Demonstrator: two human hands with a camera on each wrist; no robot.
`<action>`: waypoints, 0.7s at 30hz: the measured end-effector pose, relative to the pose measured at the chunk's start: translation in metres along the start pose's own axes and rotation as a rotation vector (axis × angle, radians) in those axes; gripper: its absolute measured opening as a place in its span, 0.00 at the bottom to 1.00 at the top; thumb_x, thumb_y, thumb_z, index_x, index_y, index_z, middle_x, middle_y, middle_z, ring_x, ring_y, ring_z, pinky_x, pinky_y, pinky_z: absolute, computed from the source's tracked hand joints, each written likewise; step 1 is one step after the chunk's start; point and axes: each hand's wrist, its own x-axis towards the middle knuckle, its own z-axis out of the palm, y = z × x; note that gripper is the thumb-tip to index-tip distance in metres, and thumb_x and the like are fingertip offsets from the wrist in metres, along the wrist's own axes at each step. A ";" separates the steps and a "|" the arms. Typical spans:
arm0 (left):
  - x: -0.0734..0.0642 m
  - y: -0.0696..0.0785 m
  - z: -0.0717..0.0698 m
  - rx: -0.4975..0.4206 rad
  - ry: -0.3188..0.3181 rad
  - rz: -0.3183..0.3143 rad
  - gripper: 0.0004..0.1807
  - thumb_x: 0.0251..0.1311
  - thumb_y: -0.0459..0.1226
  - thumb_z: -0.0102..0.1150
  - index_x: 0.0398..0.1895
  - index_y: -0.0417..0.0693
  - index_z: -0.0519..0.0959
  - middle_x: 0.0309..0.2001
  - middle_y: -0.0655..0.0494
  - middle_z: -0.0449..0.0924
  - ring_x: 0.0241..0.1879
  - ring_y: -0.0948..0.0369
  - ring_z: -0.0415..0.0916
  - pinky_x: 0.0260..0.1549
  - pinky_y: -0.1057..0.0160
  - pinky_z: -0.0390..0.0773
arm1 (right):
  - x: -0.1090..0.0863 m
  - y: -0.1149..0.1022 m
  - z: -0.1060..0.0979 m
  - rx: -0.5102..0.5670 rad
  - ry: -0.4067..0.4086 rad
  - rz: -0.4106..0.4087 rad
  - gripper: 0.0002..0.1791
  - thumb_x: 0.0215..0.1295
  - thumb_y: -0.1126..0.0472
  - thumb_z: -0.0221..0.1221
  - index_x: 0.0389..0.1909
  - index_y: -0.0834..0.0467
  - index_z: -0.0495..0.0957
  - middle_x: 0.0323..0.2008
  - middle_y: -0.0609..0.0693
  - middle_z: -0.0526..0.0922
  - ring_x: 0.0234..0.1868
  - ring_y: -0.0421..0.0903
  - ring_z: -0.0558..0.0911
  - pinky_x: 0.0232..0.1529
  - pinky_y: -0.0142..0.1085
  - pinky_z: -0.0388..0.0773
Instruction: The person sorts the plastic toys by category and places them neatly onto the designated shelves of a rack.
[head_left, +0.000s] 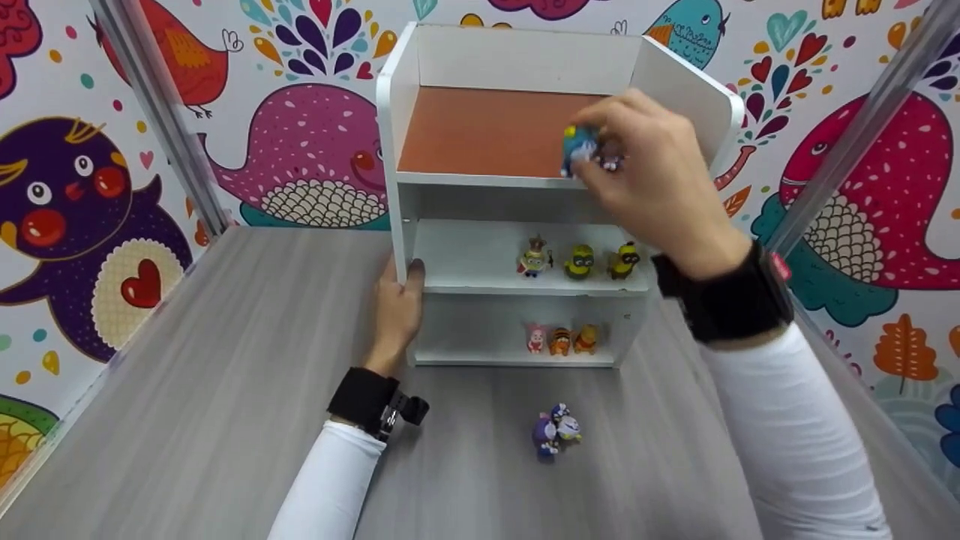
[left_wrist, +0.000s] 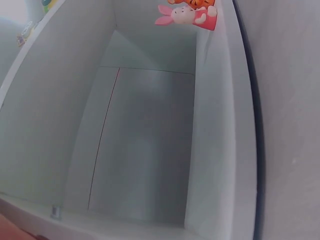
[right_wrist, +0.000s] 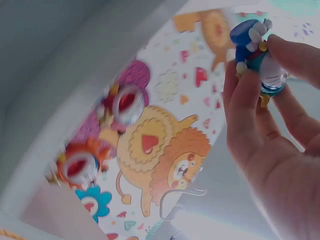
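My right hand (head_left: 649, 165) pinches a small blue, teal and white figurine (right_wrist: 265, 65) between thumb and fingers, in front of the brown top board (head_left: 480, 135) of a white toy shelf (head_left: 517, 290). In the right wrist view, two blurred figurines with red patches (right_wrist: 127, 107) stand out beside the shelf's edge. Low on the left, my left hand (head_left: 397, 311) grips the shelf's left side panel, thumb at the front edge. Only a sliver of that hand shows in the left wrist view. The right hand hides part of the top board.
Three minion figurines (head_left: 579, 262) stand on the middle board. Below them, a pink piglet figurine (head_left: 535, 339), a tiger figurine (head_left: 559, 341) and a yellow bear figurine (head_left: 586, 339) share the bottom level. Purple and white figurines (head_left: 546, 433) lie on the grey table (head_left: 465, 465). Patterned walls surround it.
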 end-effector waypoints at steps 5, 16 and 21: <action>0.000 0.000 0.002 0.000 0.015 0.001 0.25 0.73 0.37 0.47 0.70 0.37 0.68 0.68 0.36 0.71 0.71 0.45 0.66 0.71 0.42 0.63 | 0.021 0.002 0.002 -0.124 -0.003 0.074 0.15 0.67 0.63 0.64 0.53 0.62 0.82 0.52 0.58 0.86 0.56 0.55 0.71 0.56 0.45 0.68; -0.001 0.001 0.002 -0.002 0.014 -0.018 0.26 0.73 0.38 0.47 0.72 0.39 0.67 0.70 0.38 0.70 0.72 0.47 0.65 0.71 0.44 0.63 | 0.033 0.021 0.023 -0.227 -0.006 0.114 0.17 0.63 0.59 0.68 0.51 0.61 0.85 0.56 0.59 0.80 0.60 0.57 0.68 0.61 0.51 0.54; 0.000 0.002 0.001 -0.008 -0.002 -0.028 0.28 0.73 0.38 0.46 0.74 0.40 0.64 0.72 0.40 0.67 0.74 0.49 0.62 0.73 0.45 0.61 | 0.034 0.024 0.025 -0.251 0.002 0.136 0.17 0.63 0.59 0.68 0.51 0.60 0.85 0.61 0.59 0.76 0.64 0.58 0.65 0.65 0.53 0.51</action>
